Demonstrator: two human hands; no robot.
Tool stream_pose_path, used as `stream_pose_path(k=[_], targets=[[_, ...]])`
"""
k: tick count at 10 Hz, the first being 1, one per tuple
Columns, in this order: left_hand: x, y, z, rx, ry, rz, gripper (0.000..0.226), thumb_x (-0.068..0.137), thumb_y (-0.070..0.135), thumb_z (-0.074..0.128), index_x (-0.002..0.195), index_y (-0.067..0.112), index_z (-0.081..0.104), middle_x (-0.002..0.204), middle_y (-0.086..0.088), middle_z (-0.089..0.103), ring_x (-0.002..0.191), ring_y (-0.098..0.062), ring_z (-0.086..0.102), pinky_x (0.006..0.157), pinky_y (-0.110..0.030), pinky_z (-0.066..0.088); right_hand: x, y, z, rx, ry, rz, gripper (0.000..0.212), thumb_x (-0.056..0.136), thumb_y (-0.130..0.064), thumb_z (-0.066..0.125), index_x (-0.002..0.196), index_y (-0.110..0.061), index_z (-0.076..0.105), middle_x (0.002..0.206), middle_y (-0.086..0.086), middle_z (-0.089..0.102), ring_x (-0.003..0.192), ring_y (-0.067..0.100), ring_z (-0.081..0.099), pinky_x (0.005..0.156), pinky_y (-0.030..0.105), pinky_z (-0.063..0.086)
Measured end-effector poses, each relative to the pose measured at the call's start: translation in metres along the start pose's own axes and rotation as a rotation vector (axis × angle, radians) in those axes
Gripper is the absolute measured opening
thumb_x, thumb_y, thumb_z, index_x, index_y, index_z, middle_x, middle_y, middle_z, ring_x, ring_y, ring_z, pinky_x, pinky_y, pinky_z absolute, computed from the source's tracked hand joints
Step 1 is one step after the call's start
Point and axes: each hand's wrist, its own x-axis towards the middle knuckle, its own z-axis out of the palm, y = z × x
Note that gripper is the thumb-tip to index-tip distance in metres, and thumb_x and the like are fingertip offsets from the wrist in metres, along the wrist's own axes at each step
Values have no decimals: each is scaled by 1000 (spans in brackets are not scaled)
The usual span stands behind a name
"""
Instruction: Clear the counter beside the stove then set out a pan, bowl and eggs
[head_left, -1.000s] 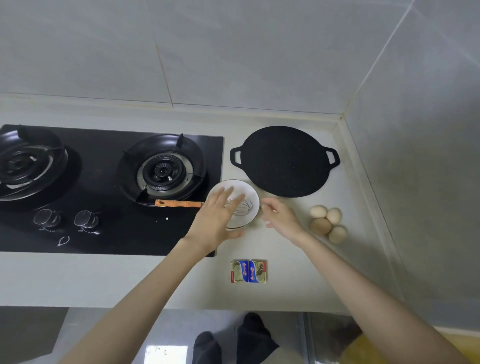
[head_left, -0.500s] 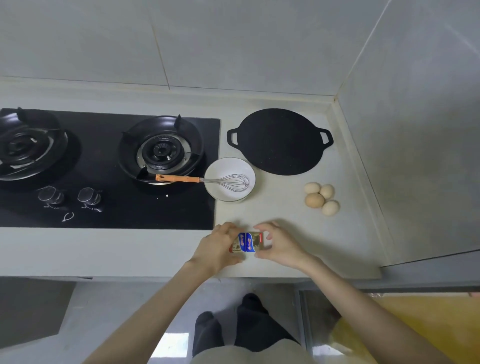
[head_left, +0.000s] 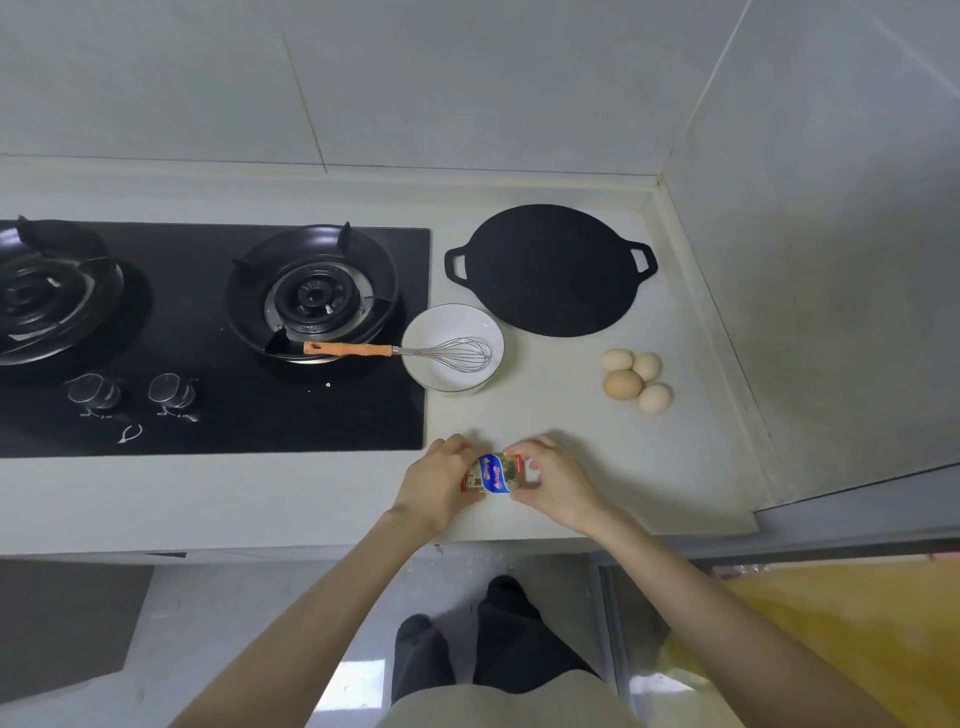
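Head view. Both hands work at the near edge of the worktop. My left hand and right hand each pinch one end of a small blue-and-red packet, fingers curled round it. I cannot tell whether it is lifted or rests on the surface.

Progress, as I judge it: the set-out looks done.
- Pan: flat, black, two-handled, lying well beyond the hands toward the wall.
- Bowl: white, just beyond my left hand, at the stove's edge, with a whisk lying in it and its orange handle reaching out over the stove.
- Eggs: four in a tight cluster, beyond and to the right of my right hand.

What is left seems to be only the packet, which is no part of the list; I would take dealing with it as the last step.

Surface and room: pale, matt stone worktop with some staining near the right wall. Black glass stove to the left of my left hand, with two burners and two knobs. Grey tiled walls meet in a corner past the pan. Pale floor below.
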Motion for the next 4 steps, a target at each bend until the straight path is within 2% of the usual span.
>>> stream_pose_path(k=[2,3,4], targets=[[1,1,-1,13,7,11,52,86,31,65,135,28,49,128,2,48,115,-18,45,80,-32,48,0,0,0,8,2,25,41,74,-7,73,113,-16,65,108,1,55,90,13,50,74,20,43],[0,0,0,0,8,5,57,83,35,68,136,26,48,131,3,47,116,-17,45,82,-33,49,-2,-2,-1,6,-3,31,43,73,-9,74,114,-18,64,108,0,54,91,13,50,76,22,46],[1,-2,0,-32,50,2,56,83,43,66,134,25,50,132,5,46,116,-16,46,85,-33,49,-1,-3,-4,20,8,34,46,77,-14,73,121,-16,60,114,1,53,91,7,45,78,16,38]])
